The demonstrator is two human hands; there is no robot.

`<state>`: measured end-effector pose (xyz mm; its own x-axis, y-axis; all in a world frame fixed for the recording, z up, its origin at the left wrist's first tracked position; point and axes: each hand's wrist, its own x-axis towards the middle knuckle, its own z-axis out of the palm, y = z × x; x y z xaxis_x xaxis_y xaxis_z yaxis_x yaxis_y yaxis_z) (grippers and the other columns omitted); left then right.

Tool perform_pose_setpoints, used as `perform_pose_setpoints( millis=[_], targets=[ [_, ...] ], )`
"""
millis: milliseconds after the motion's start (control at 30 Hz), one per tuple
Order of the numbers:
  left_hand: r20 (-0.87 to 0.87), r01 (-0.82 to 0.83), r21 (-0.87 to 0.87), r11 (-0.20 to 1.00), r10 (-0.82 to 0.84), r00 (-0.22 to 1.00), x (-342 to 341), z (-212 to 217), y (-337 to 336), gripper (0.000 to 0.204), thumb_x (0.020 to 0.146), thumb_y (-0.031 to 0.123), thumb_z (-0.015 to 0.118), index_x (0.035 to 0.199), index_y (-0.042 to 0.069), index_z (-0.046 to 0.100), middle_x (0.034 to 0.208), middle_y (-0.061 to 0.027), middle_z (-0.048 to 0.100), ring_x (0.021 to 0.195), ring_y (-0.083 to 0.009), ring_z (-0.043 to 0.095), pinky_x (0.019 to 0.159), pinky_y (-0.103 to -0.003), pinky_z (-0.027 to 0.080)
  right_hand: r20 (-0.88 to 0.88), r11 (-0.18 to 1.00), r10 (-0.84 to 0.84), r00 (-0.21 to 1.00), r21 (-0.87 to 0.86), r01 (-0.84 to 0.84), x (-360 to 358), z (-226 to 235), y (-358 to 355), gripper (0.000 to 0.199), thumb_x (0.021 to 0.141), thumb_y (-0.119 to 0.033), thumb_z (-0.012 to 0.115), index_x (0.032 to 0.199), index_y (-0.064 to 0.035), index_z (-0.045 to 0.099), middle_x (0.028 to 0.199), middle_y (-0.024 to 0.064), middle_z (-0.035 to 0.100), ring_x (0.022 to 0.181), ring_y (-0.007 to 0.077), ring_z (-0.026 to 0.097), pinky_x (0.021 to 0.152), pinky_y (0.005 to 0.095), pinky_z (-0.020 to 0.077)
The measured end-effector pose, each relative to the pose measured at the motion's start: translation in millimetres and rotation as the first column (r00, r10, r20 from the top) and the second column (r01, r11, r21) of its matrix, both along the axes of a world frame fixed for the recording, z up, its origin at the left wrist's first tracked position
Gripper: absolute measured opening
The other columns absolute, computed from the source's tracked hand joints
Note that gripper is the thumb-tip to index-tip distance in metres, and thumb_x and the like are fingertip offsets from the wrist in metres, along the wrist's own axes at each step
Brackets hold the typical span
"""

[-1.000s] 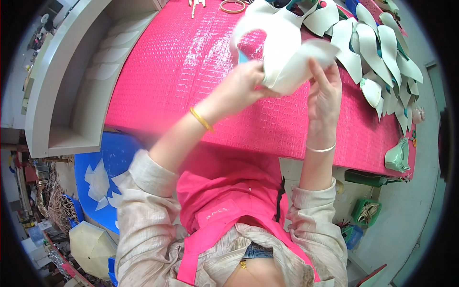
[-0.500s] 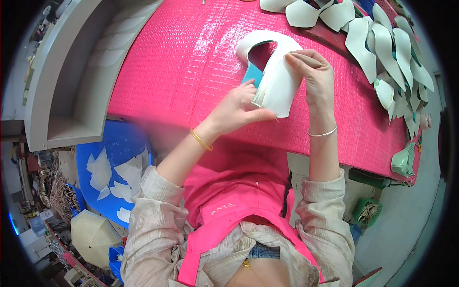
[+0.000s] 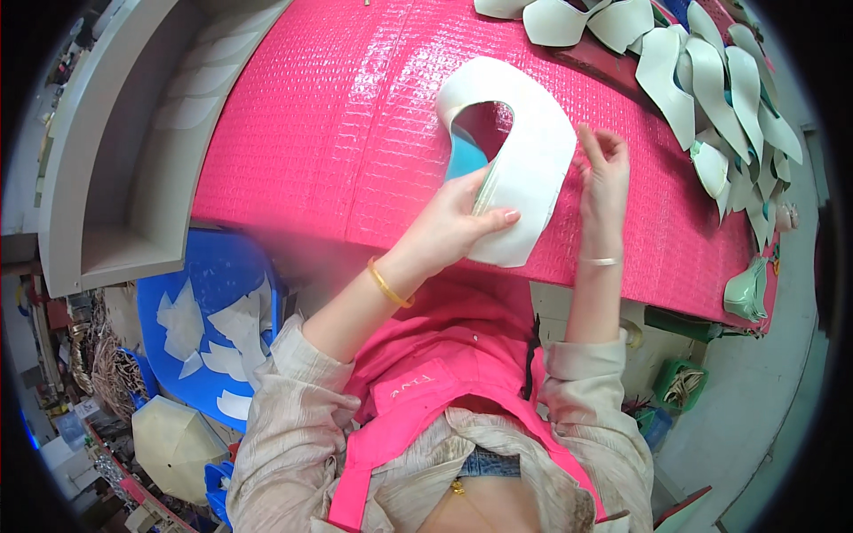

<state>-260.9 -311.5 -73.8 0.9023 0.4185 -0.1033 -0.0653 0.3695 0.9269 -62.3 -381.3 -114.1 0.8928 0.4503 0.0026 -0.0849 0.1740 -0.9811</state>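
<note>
A curved white shoe upper [image 3: 538, 164] with a teal-blue inner side is lifted over the pink-covered table [image 3: 302, 151], its rounded opening toward the far left. My left hand [image 3: 460, 218] grips its near left edge, thumb on the white face and the other fingers behind it, hidden. Just right of the piece, my right hand [image 3: 606, 173] is raised and apart from it. Its fingers are loosely bent and slightly spread, and I see nothing between them.
Many similar white uppers [image 3: 711, 80] lie heaped along the table's right side, with a pale green stack [image 3: 748, 291] at the near right corner. A grey shelf unit [image 3: 115, 160] borders the left. Below it, a blue tub [image 3: 191, 391] holds white scraps.
My right hand has let go of the upper and moved slightly right and down. The upper has turned its white face more toward me, and my left hand now grips it more fully.
</note>
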Motion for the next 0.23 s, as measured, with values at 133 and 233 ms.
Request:
perform_pose_setpoints(
  millis=[133,233],
  targets=[
    [-0.162,0.093,0.052,0.994,-0.084,0.983,-10,7,-1,0.041,0.082,0.009,0.059,0.118,-0.004,0.046,0.099,-0.0068,0.060,0.086,-0.0115,0.056,0.077,-0.027,0.046,-0.246,0.884,0.456,0.855,0.012,-0.468,-55,26,-23,0.042,0.073,-0.013,0.071,0.108,0.0010,0.052,0.095,0.0101,0.060,0.088,0.0145,0.057,0.071,0.0274,0.0478],
    [-0.331,0.175,0.452,0.875,-0.018,0.943,-26,-17,-6,0.044,0.081,0.017,0.063,0.123,0.011,0.048,0.104,-0.0098,0.062,0.087,-0.0168,0.059,0.080,-0.028,0.045,-0.001,0.928,0.370,0.929,-0.043,-0.370,-44,23,-10,0.063,0.074,-0.038,0.068,0.114,0.0058,0.049,0.104,0.0160,0.060,0.093,0.0184,0.060,0.080,0.0320,0.0490]
  ],
)
